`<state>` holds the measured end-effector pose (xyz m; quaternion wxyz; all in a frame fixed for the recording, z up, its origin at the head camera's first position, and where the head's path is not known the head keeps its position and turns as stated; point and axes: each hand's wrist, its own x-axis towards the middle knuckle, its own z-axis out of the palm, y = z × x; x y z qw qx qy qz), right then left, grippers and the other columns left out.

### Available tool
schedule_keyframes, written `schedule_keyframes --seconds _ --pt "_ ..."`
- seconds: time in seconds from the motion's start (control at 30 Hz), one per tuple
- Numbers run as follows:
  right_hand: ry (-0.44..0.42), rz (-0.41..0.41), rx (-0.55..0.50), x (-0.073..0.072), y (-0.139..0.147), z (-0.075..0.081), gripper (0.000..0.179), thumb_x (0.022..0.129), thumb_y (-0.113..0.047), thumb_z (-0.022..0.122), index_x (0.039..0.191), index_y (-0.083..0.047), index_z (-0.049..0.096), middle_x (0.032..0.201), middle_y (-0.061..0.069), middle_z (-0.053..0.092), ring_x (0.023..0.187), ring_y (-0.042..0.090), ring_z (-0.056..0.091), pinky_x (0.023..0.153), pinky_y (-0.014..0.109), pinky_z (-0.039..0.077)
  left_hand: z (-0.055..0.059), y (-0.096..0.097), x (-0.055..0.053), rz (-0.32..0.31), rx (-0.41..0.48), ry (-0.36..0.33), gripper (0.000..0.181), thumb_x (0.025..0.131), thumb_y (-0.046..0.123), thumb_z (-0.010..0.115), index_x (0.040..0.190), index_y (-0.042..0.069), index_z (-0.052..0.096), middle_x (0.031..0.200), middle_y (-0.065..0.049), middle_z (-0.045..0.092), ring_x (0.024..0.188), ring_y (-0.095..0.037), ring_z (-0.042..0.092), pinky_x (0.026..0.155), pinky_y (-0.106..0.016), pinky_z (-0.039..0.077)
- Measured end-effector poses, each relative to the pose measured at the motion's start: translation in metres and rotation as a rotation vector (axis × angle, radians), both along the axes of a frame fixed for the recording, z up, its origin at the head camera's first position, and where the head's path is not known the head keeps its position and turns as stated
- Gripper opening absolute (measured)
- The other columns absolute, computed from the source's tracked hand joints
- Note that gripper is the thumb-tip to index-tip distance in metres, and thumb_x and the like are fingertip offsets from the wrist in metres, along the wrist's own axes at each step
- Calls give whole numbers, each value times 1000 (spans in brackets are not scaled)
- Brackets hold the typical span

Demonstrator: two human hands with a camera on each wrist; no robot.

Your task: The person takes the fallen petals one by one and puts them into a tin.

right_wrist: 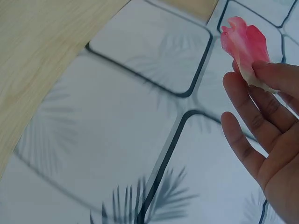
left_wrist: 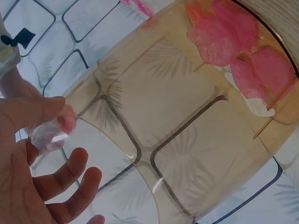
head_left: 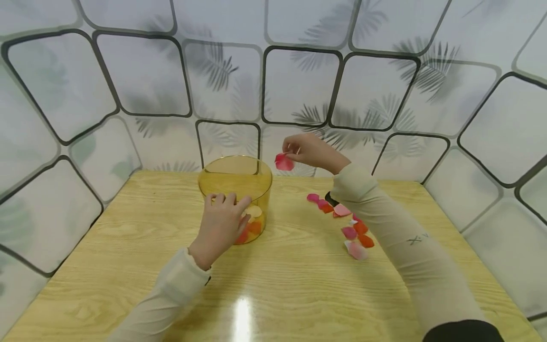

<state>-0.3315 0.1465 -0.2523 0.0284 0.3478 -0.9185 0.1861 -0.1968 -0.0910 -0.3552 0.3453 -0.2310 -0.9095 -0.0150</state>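
A see-through amber tub (head_left: 235, 183) stands on the table, with several pink, orange and pale petals (head_left: 254, 227) low inside it. My left hand (head_left: 220, 228) holds the tub's near rim, its fingers over the edge and the thumb lower down. In the left wrist view the left hand (left_wrist: 42, 158) is at the rim, and pink petals (left_wrist: 217, 42) show through the wall. Right of the tub, above rim height, my right hand (head_left: 314, 151) pinches a pink petal (head_left: 284, 162). The right wrist view shows this petal (right_wrist: 245, 44) between thumb and fingers.
Several loose petals in pink, red and orange (head_left: 349, 232) lie in a curved line on the wooden table (head_left: 290, 285), partly under the right forearm. A patterned white curtain or wall covering (head_left: 299, 85) rises behind the table and along both sides.
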Motion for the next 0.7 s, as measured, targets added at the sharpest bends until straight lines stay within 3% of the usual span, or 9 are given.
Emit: schedule_keyframes --seconds 0.23,0.43,0.7 --pt "-15 102 -69 -4 -42 -7 4 89 -11 61 89 -8 64 91 9 69 84 20 64 81 33 53 0 0 -1 -3 5 -7 33 75 27 78 95 16 54 77 -6 58 72 -31 59 80 -48 44" --pt "-61 156 -43 -1 -73 -16 5 89 -12 62 89 -6 64 91 9 69 84 20 65 81 31 53 -1 1 -2 -2 10 -23 33 75 28 78 95 16 54 79 -7 59 74 -31 60 81 -49 44" --pt "-130 151 33 -3 -90 -28 20 92 -13 59 109 -5 63 101 8 71 93 19 67 86 30 52 0 0 -1 3 4 0 34 73 30 79 95 17 56 80 -6 60 74 -30 60 80 -50 45"
